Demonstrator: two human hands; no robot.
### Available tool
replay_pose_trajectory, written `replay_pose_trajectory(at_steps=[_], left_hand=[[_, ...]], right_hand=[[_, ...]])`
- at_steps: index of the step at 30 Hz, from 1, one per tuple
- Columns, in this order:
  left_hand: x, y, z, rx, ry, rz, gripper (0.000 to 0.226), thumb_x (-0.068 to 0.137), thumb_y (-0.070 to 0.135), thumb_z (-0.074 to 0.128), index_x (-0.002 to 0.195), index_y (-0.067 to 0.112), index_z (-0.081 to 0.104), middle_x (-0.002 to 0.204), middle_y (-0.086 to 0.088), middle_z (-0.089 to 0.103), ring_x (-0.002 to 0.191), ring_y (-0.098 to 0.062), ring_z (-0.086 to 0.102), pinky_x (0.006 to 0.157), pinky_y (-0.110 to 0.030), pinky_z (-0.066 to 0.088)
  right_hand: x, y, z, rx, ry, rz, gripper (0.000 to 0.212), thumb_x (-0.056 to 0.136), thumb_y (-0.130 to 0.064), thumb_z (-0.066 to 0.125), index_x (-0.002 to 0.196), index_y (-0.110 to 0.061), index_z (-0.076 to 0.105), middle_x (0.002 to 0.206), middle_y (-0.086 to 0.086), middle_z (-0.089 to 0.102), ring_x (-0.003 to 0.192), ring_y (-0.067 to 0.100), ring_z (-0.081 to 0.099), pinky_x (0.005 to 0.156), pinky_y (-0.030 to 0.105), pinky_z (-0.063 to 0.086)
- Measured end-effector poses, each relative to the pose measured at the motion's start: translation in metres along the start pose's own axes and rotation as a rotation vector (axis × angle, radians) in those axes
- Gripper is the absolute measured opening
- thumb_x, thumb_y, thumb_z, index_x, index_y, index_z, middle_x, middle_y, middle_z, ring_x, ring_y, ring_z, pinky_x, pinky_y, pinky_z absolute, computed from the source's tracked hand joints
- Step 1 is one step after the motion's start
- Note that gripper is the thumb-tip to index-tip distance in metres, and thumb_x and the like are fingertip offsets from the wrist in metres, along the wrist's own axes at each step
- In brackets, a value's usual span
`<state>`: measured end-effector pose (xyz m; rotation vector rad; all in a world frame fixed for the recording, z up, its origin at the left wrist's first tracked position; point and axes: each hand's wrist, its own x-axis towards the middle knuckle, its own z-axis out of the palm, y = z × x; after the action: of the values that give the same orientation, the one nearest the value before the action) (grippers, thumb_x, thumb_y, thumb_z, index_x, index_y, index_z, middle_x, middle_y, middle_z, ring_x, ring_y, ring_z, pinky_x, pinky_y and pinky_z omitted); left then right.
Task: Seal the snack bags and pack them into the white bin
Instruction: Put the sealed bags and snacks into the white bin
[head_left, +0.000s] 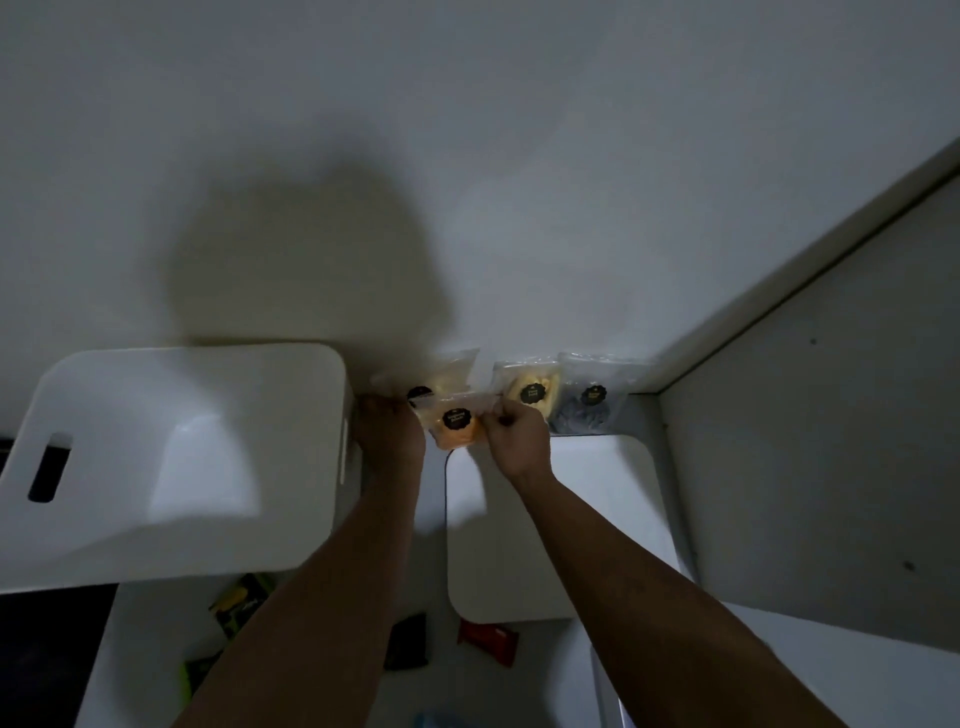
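Both arms reach forward — left hand (390, 427) and right hand (514, 435) pinch the orange snack bag (457, 427) between them — white bin (176, 457) just left of the fingers.

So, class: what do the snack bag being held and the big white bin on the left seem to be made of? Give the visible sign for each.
The clear snack bag with orange contents: probably thin glossy plastic film, since the contents show through and it crinkles.

The large white bin with slot handle: likely rigid moulded plastic, going by its smooth matt walls, rounded corners and cut-out handle.

Dim room, white wall (467, 130), head-shaped shadow (306, 249)
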<state>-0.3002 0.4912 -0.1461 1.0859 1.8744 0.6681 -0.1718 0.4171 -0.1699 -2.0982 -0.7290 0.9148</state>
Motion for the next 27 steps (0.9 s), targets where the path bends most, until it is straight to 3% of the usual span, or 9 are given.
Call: replay_pose_trajectory(at_steps=[6, 8, 10, 13, 16, 19, 22, 27], left_hand=[[-0.048, 0.013, -0.028, 0.158, -0.009, 0.23, 0.017, 0.1, 0.024, 0.043, 0.104, 0.012, 0.055, 0.095, -0.008, 0.059, 0.084, -0.03, 0.06, 0.058, -0.03, 0.035], [-0.057, 0.023, -0.044, 0.176, 0.016, 0.332, 0.016, 0.098, 0.024, 0.043, 0.1, 0.013, 0.056, 0.094, -0.01, 0.064, 0.084, -0.034, 0.06, 0.063, -0.034, 0.041], [-0.065, 0.035, -0.069, 0.146, 0.025, 0.434, 0.011, 0.096, 0.024, 0.048, 0.093, 0.016, 0.055, 0.095, -0.011, 0.07, 0.089, -0.037, 0.065, 0.069, -0.037, 0.048], [-0.062, 0.05, -0.111, 0.061, 0.068, 0.525, 0.009, 0.095, 0.022, 0.054, 0.089, 0.016, 0.056, 0.094, -0.012, 0.073, 0.089, -0.037, 0.067, 0.069, -0.032, 0.046], [-0.044, 0.055, -0.156, -0.034, 0.142, 0.591, 0.011, 0.093, 0.02, 0.061, 0.085, 0.013, 0.057, 0.086, -0.012, 0.072, 0.086, -0.038, 0.068, 0.068, -0.034, 0.048], [-0.013, 0.048, -0.205, -0.056, 0.207, 0.582, 0.011, 0.092, 0.018, 0.062, 0.084, 0.011, 0.058, 0.083, -0.016, 0.071, 0.084, -0.039, 0.069, 0.071, -0.04, 0.053], [0.023, 0.033, -0.247, -0.047, 0.242, 0.551, 0.014, 0.095, 0.015, 0.058, 0.084, 0.006, 0.058, 0.085, -0.021, 0.069, 0.084, -0.04, 0.066, 0.07, -0.035, 0.046], [0.081, -0.012, -0.278, 0.028, 0.212, 0.272, 0.026, 0.096, 0.02, 0.05, 0.09, -0.002, 0.064, 0.091, -0.022, 0.068, 0.088, -0.037, 0.066, 0.07, -0.035, 0.043]], right_hand=[[-0.034, -0.009, -0.038, 0.193, 0.181, -0.079, 0.029, 0.094, -0.013, 0.067, 0.068, -0.022, 0.057, 0.075, 0.007, 0.068, 0.081, 0.027, 0.067, 0.08, 0.037, 0.051], [-0.045, -0.023, -0.049, 0.262, 0.246, -0.148, 0.03, 0.094, -0.007, 0.065, 0.071, -0.022, 0.054, 0.079, 0.015, 0.068, 0.083, 0.029, 0.069, 0.083, 0.04, 0.053], [-0.06, -0.044, -0.055, 0.308, 0.275, -0.202, 0.024, 0.096, -0.003, 0.062, 0.078, -0.018, 0.058, 0.079, 0.008, 0.068, 0.077, 0.015, 0.066, 0.079, 0.031, 0.052], [-0.076, -0.083, -0.052, 0.384, 0.306, -0.272, 0.013, 0.094, -0.003, 0.064, 0.086, -0.014, 0.067, 0.084, -0.002, 0.071, 0.077, 0.002, 0.066, 0.078, 0.02, 0.051], [-0.089, -0.124, -0.031, 0.414, 0.265, -0.304, 0.019, 0.09, -0.007, 0.065, 0.082, -0.024, 0.069, 0.083, -0.004, 0.074, 0.076, 0.009, 0.066, 0.076, 0.028, 0.052], [-0.101, -0.161, 0.006, 0.442, 0.197, -0.305, 0.016, 0.089, -0.006, 0.062, 0.086, -0.018, 0.07, 0.088, -0.002, 0.077, 0.084, 0.017, 0.072, 0.079, 0.034, 0.057], [-0.111, -0.186, 0.05, 0.417, 0.137, -0.284, 0.013, 0.088, -0.005, 0.06, 0.087, -0.016, 0.068, 0.091, -0.001, 0.077, 0.092, 0.017, 0.073, 0.084, 0.037, 0.059], [-0.112, -0.193, 0.126, 0.283, 0.026, -0.157, 0.016, 0.085, -0.006, 0.054, 0.09, -0.009, 0.069, 0.094, 0.004, 0.075, 0.093, 0.02, 0.069, 0.089, 0.039, 0.058]])
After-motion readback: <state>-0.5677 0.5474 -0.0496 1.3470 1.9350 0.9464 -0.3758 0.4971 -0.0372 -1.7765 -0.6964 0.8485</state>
